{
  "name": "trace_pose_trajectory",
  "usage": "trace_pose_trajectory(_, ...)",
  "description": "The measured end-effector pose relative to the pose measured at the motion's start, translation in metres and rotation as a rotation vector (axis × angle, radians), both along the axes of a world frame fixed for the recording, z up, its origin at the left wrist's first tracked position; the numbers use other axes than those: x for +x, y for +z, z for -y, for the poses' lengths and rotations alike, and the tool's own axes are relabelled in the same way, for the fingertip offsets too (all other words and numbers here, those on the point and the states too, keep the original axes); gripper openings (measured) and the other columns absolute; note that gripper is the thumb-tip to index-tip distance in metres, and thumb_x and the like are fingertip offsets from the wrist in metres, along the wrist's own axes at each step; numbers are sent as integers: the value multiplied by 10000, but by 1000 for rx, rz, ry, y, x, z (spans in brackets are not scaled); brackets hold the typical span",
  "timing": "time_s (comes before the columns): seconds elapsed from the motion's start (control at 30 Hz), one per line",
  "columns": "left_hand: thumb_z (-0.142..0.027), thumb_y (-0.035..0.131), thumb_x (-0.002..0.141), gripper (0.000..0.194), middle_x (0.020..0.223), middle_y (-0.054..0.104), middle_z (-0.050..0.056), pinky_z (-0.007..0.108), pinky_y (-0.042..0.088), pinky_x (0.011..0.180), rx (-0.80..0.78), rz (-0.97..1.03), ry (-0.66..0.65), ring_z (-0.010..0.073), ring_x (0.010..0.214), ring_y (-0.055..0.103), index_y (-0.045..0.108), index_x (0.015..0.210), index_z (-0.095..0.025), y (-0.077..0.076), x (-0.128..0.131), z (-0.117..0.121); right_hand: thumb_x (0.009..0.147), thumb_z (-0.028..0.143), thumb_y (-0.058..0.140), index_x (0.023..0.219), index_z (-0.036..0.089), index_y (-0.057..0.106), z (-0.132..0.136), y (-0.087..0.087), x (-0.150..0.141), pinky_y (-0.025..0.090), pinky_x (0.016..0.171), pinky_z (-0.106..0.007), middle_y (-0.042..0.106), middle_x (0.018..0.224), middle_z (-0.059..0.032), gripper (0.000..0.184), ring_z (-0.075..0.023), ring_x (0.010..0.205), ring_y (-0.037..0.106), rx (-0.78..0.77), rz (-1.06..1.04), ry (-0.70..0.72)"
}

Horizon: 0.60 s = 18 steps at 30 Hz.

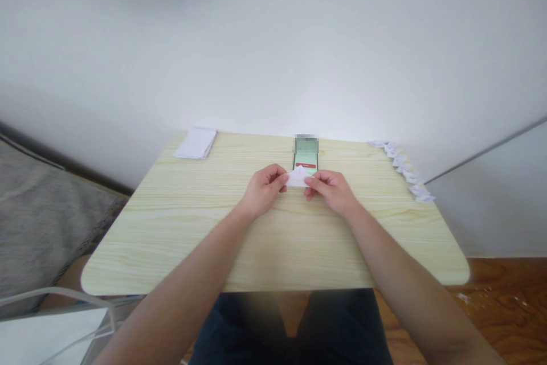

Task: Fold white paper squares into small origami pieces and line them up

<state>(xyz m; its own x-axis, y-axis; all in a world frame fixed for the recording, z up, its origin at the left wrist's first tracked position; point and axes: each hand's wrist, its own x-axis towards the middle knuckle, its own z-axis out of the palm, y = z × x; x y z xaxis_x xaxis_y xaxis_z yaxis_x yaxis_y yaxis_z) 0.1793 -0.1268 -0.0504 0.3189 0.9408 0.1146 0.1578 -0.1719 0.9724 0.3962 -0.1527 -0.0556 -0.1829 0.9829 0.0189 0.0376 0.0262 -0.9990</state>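
A small folded piece of white paper [298,177] with a pointed top is held level between my two hands, above the middle of the table. My left hand [265,187] pinches its left end between thumb and fingers. At the right end, my right hand [332,189] grips it the same way. Just behind the paper lies a phone [306,156] with a lit green screen and a red bar; the paper and fingers cover its near end.
The pale wood-grain table [183,240] stands against a white wall [273,46]. A stack of white paper sheets [196,143] rests at its back left. Several folded white paper pieces [404,168] line the right edge. A grey cloth surface [47,211] is at far left.
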Motion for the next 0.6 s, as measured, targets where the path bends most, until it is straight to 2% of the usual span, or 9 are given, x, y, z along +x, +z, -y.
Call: trace_pose_trajectory(0.6, -356, 584, 918, 223, 675, 593, -9, 269, 370, 652, 20, -48, -11, 133, 644, 499, 582, 794, -172, 3, -1, 1, 866, 470, 733, 742, 174, 701, 0, 1, 0, 554, 652, -288, 747, 705, -35, 322, -151, 614, 685, 39, 21, 1)
